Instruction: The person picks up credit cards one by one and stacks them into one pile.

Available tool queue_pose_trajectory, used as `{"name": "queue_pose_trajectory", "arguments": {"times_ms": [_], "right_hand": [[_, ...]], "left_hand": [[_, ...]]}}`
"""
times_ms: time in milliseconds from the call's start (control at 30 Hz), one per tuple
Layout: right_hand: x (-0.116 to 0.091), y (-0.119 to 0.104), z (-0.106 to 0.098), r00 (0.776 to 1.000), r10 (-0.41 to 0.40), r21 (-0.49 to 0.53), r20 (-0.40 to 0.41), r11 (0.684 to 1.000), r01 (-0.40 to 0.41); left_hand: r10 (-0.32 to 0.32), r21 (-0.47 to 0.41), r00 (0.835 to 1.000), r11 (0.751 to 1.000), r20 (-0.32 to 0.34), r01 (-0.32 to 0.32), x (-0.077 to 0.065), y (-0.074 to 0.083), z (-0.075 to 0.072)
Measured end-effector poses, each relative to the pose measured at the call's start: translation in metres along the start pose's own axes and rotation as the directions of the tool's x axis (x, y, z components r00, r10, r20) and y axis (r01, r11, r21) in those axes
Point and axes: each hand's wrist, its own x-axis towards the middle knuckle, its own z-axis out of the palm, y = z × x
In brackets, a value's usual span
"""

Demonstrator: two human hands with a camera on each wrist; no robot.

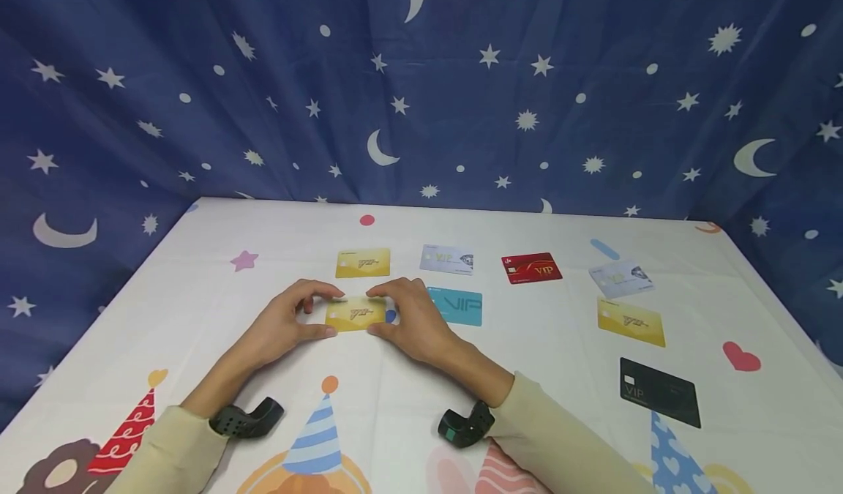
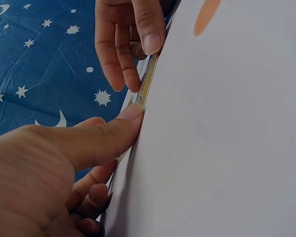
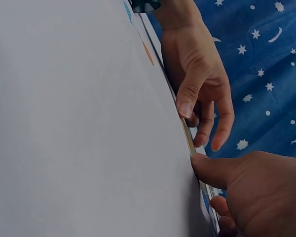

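A gold VIP card [image 1: 356,314] lies face up on the white cloth, between both hands. My left hand [image 1: 279,322] grips its left end, thumb at the lower corner and index finger at the upper one. At the opposite end, my right hand [image 1: 418,320] holds the card the same way. Both wrist views catch the card [image 2: 147,85] edge-on and low over the cloth, with a thumb at each end. Just behind it lies another gold card [image 1: 363,263]. A teal VIP card [image 1: 457,307] sits right beside my right hand, its left part covered.
Farther back are a silver card [image 1: 446,259] and a red card [image 1: 532,268]. On the right, a second silver card [image 1: 620,279], a third gold card [image 1: 631,322] and a black card [image 1: 661,391] form a loose column. A starry blue curtain [image 1: 461,135] hangs behind the table.
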Motion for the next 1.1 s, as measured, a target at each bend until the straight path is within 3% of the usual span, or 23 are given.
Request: {"name": "queue_pose_trajectory", "arguments": {"times_ms": [400,867,1100], "right_hand": [[0.0011,-0.0012,-0.0007,0.999,0.012,-0.023,0.041,1.0,-0.011],[0.0008,0.0006,-0.0001,1.0,-0.017,-0.02,0.012,1.0,0.018],[-0.0007,-0.0005,-0.0001,1.0,-0.024,-0.023,0.015,0.999,0.025]], "left_hand": [[0.017,-0.003,1.0,1.0,-0.001,-0.017,0.001,0.002,0.0006],[-0.017,0.019,0.999,1.0,-0.029,0.018,0.001,0.0027,0.0023],[-0.002,0.028,1.0,1.0,-0.025,0.003,-0.0006,0.0025,0.0034]]}}
